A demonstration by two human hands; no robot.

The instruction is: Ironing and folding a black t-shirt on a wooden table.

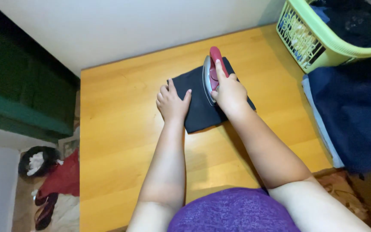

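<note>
While the right hand (pixel 228 92) closes around a red iron (pixel 211 73), the left hand (pixel 172 103) lies flat and open on a dark folded cloth (pixel 198 111) at the table's (pixel 121 129) upper centre. Upper right, a green basket (pixel 323 47) holds dark clothes.

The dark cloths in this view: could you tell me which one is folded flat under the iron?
The small folded dark cloth mid-table, under the left hand and the iron the right hand grips; the others lie heaped off the table's right edge.
</note>
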